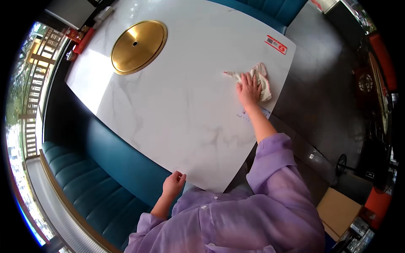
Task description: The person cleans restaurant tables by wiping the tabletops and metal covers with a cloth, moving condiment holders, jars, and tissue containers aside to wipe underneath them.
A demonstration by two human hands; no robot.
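My right hand [249, 90] presses down on a crumpled white cloth [264, 83] with a reddish edge, its fingers laid over the fabric. The cloth rests on the white marbled table [181, 97], close to the right edge. Part of a bluish printed marking [244, 114] shows beneath my right wrist. My left hand [174, 184] is at the near edge of the table, in front of my body. Its fingers are curled in, and I see nothing in them.
A round golden cover [139, 47] with a small central hole is set in the tabletop. A red-and-white sticker [276, 44] lies near the far right corner. Teal bench seats [97, 181] line the left and far sides. A cardboard box [338, 213] stands at lower right.
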